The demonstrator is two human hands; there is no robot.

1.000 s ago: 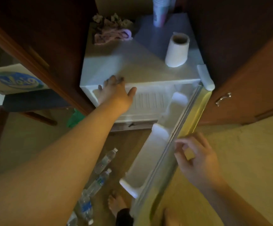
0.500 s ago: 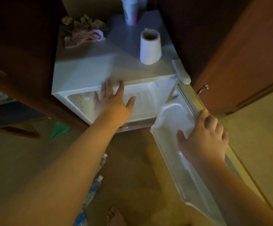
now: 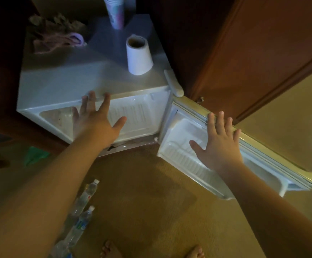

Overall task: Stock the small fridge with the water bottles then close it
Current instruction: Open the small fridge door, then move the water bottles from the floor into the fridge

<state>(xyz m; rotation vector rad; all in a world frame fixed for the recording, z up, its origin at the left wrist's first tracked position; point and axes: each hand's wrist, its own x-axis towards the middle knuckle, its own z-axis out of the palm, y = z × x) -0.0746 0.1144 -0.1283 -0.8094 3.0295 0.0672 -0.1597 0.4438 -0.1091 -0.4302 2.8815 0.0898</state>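
Observation:
The small white fridge (image 3: 62, 86) stands open in a dark wooden recess, its white interior bare as far as I can see. Its door (image 3: 198, 157) is swung wide to the right, inner shelves facing up. My left hand (image 3: 95, 120) lies flat, fingers spread, on the fridge's top front edge. My right hand (image 3: 218, 140) rests flat, fingers apart, on the door's upper edge and inner lining. Clear water bottles with white caps (image 3: 86, 194) (image 3: 80, 224) lie on the floor at lower left, partly hidden by my left forearm.
On the fridge top stand a toilet paper roll (image 3: 138, 56), a stack of cups (image 3: 115, 13) and a pink cloth bundle (image 3: 58, 38). A wooden cabinet door (image 3: 254, 53) is behind the open door. My bare feet (image 3: 110, 250) stand on tan carpet.
The door has swung from half open to wide open on the right. My right hand went from gripping its edge to lying flat on it. My left hand stayed on the fridge's front edge.

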